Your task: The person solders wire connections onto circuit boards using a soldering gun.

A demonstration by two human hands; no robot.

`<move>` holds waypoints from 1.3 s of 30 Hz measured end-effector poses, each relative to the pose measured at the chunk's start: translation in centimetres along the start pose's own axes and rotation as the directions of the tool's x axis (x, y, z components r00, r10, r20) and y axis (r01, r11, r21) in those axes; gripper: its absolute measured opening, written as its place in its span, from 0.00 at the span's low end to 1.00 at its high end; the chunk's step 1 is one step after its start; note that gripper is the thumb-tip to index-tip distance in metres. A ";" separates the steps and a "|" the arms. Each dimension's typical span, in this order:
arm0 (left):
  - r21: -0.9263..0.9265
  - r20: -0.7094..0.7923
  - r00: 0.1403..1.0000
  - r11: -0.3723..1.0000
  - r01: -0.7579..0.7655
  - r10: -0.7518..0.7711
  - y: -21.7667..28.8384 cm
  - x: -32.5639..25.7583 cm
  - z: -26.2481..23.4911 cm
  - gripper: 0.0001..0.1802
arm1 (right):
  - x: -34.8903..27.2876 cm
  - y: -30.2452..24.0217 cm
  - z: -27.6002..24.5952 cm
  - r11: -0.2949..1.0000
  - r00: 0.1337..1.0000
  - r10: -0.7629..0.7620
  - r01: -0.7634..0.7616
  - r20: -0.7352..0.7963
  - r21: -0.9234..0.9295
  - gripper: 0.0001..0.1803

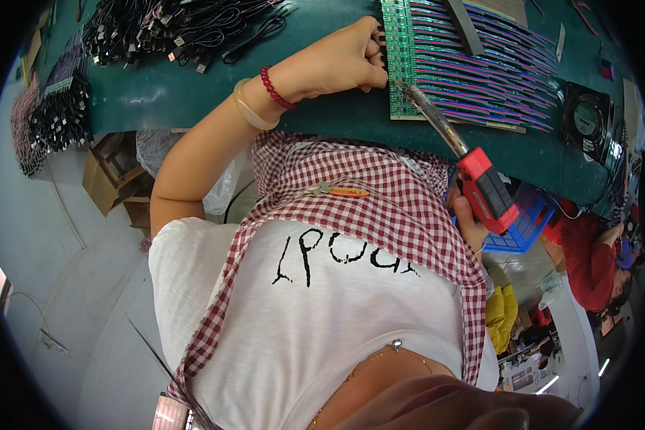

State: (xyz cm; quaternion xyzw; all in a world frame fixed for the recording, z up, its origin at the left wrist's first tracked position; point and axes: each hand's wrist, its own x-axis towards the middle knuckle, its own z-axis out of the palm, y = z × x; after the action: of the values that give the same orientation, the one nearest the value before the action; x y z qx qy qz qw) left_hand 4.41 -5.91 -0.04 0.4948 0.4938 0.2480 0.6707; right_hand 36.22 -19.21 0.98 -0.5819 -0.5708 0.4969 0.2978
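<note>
My left hand point(351, 59) is closed at the left edge of a green circuit board panel point(400, 57). Small dark bits show by its fingertips, but what they pinch is hidden. My right hand point(470, 223) is wrapped round the handle of a red and black soldering iron point(486, 188), partly behind it. The iron's metal tip reaches up and left to the lower part of the panel, close to my left fingers. Rows of purple, pink and dark wires point(473, 79) fan out to the right of the panel. A dark grey bar point(464, 27) lies across them.
Bundled black cables point(186, 29) lie at the far left of the green table point(158, 97); more point(61, 118) hang over its left edge. A black fan point(588, 122) stands at the right. Below are a blue crate point(527, 222) and cardboard box point(111, 175). A person in red point(584, 247) sits right.
</note>
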 end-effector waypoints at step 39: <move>0.028 0.000 1.000 1.000 0.001 -0.001 0.3 -0.1 -0.1 0.24 | 1.5 -2.3 1.0 0.973 1.000 0.015 -0.016 0.005 0.231 0.25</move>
State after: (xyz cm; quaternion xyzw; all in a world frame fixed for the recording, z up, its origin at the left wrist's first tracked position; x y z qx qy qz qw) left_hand 4.32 -5.81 0.32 0.5040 0.4974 0.2407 0.6638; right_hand 34.25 -17.60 2.43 -0.5469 -0.5052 0.5632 0.3585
